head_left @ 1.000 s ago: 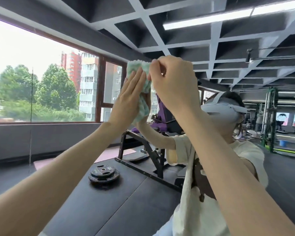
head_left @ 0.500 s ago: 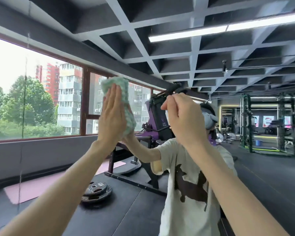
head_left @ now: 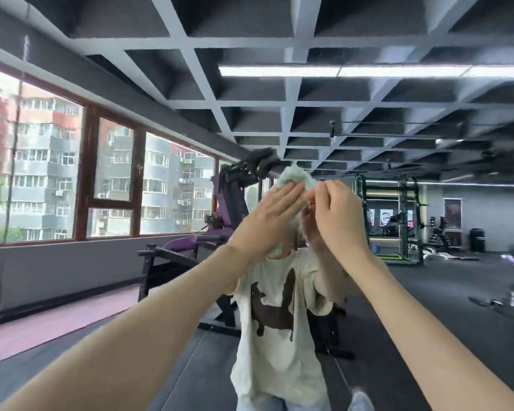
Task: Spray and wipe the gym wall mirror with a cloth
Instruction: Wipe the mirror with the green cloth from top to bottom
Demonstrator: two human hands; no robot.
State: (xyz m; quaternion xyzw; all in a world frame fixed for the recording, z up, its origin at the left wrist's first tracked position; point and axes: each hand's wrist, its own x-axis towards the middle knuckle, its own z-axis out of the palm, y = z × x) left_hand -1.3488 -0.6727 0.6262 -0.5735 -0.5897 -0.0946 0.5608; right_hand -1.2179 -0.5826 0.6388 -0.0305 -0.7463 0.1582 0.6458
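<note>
While the cloth (head_left: pixel 294 177) lies under the flat left hand (head_left: pixel 273 215), the right hand (head_left: pixel 336 212) pinches its edge.

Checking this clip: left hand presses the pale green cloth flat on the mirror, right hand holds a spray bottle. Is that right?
Not quite. The head view shows no bottle: the right hand pinches the edge of the cloth. The left hand does press that pale green cloth flat on the mirror.

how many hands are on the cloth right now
2: the left hand lies flat on the cloth, and the right hand pinches its right edge.
</note>
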